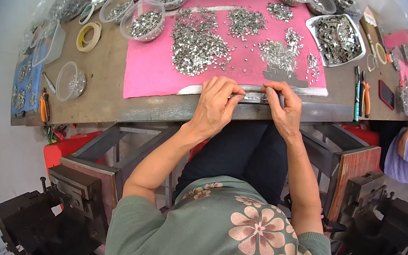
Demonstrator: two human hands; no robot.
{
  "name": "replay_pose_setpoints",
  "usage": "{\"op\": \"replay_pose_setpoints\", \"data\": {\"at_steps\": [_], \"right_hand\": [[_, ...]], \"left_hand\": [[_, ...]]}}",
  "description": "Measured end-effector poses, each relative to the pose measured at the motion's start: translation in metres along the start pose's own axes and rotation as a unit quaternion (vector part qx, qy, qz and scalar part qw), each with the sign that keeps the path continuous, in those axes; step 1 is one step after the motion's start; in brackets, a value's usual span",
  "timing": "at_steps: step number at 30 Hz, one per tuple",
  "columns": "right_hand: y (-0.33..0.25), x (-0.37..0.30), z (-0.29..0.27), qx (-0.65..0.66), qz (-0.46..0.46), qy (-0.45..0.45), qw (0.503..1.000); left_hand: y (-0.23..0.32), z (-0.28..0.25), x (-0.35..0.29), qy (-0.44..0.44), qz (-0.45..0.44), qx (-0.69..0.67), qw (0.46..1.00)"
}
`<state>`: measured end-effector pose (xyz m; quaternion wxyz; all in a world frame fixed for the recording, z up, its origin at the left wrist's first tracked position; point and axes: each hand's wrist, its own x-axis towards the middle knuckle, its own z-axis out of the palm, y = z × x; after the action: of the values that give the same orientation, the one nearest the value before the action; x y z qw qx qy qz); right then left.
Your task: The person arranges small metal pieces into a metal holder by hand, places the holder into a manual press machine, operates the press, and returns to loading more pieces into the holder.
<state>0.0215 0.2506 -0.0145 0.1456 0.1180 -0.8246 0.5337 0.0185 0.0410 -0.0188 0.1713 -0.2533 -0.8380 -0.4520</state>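
Mid-frame, at the near edge of the table [106, 78]: left hand [216, 100] and right hand [285, 110] look to be pinching opposite ends of a thin silver strip [256, 98]; fingers partly hide it. Risk: uneven pressure could bend it; a slip could drop it in the lap [248, 147]. Just beyond, grey strip [285, 79] on pink mat [143, 73]. Farther, loose metal bits [199, 50]: a knuckle knock could mix piles. Upper left, open clear tubs [126, 22] could tip if bumped.

Glossy metal pieces [194, 52] — matt cloth [143, 73].
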Motion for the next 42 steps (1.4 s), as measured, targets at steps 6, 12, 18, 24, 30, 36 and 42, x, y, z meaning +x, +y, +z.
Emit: {"op": "replay_pose_setpoints", "data": {"at_steps": [6,12,18,24,30,36,42], "right_hand": [[0.01,-0.005,0.003,0.049,0.03,0.016,0.998],[0.014,-0.006,0.004,0.056,0.028,0.015,0.998],[0.016,-0.007,0.004,0.057,0.027,0.013,0.998],[0.016,-0.007,0.005,0.058,0.024,0.015,0.998],[0.014,-0.006,0.004,0.05,0.011,0.016,0.999],[0.014,-0.007,0.004,0.033,0.003,0.013,0.999],[0.016,-0.007,0.004,0.022,-0.022,0.016,0.999]], "left_hand": [[0.006,-0.003,0.004,-0.022,0.041,0.061,0.997],[0.009,0.0,0.003,-0.013,0.06,0.077,0.995],[0.004,-0.001,0.001,-0.029,0.07,0.051,0.996],[0.008,0.002,0.0,-0.009,0.044,0.042,0.998],[0.01,0.003,0.001,-0.003,0.027,0.031,0.999],[0.003,-0.003,-0.002,-0.045,0.002,0.007,0.999],[-0.001,0.003,-0.02,-0.018,0.076,0.096,0.992]]}}
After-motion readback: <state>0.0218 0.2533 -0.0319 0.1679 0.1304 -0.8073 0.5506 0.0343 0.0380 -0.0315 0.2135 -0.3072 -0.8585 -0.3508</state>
